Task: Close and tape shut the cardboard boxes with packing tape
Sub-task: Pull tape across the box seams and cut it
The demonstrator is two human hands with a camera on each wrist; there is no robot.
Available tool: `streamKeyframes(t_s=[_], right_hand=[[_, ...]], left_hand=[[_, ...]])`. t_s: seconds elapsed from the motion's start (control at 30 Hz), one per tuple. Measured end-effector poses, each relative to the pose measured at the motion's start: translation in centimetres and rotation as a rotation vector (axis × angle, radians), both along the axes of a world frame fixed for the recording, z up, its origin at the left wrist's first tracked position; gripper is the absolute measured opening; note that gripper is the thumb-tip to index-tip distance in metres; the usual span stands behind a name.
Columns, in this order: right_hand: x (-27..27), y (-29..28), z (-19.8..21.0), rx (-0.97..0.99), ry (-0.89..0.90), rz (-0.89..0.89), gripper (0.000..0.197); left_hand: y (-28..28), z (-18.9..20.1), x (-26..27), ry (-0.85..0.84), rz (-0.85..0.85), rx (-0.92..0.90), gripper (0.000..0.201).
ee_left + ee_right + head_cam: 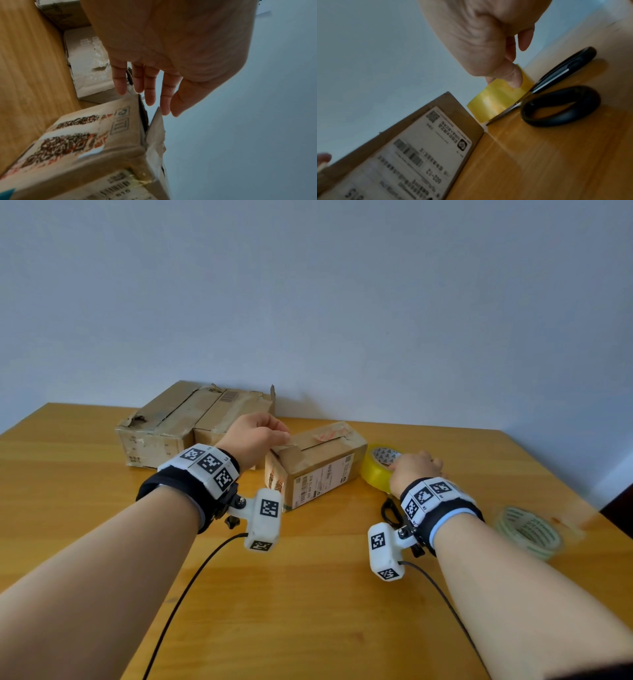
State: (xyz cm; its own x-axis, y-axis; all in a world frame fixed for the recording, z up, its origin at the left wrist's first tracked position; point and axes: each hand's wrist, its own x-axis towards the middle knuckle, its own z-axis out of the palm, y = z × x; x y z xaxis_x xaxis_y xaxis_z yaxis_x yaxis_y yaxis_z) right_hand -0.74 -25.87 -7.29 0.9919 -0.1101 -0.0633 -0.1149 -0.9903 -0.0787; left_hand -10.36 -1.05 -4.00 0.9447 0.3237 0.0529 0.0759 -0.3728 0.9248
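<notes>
A plain pale wall backs the wooden bench (308, 594). At frame centre the small cardboard box (318, 463) is not yet sealed; its top flaps gape slightly. The left hand (253, 436), fingers straight, hovers over a flap. The right hand (414, 470) pinches the yellow tape roll (375, 470) beside the box. Scissors (556, 94) lie near. Taping seems barely begun; the larger boxes (191, 422) at upper left also wait.

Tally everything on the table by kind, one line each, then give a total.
Cardboard boxes: 3 (small box, two bigger boxes at the back)
Tape rolls: 2 (yellow roll, clear roll)
Scissors: 1
Total: 6
</notes>
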Motion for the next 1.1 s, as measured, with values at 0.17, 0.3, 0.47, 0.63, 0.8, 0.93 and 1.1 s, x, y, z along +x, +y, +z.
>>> streamKeyframes(t_s=[0.17, 0.3, 0.47, 0.63, 0.8, 0.93, 1.1], right_hand=[[-0.7, -1.4, 1.9, 0.190, -0.092, 0.008, 0.046], [-2.1, -1.8, 4.8, 0.489, -0.254, 0.001, 0.048], [-4.1, -1.2, 7.5, 0.953, -0.330, 0.155, 0.040], [-6.6, -0.5, 9.4, 1.173, -0.242, 0.303, 0.042], [-8.1, 0.6, 9.1, 1.227, -0.172, 0.414, 0.037], [-7.6, 1.1, 8.8, 1.296, -0.136, 0.455, 0.031], [-6.1, 1.7, 7.9, 1.302, -0.128, 0.496, 0.023]], left_hand=[[-0.1, 0.5, -0.3, -0.054, 0.020, -0.006, 0.010], [-1.0, 1.5, -0.6, -0.127, 0.008, -0.043, 0.008], [-2.5, 3.4, -1.4, -0.253, -0.054, -0.162, 0.008], [-4.1, 3.9, -2.5, -0.308, -0.155, -0.322, 0.018], [-5.2, 3.0, -2.5, -0.324, -0.221, -0.436, 0.022], [-5.1, 2.1, -2.1, -0.348, -0.252, -0.486, 0.026], [-4.7, 1.8, -1.5, -0.317, -0.268, -0.488, 0.041]])
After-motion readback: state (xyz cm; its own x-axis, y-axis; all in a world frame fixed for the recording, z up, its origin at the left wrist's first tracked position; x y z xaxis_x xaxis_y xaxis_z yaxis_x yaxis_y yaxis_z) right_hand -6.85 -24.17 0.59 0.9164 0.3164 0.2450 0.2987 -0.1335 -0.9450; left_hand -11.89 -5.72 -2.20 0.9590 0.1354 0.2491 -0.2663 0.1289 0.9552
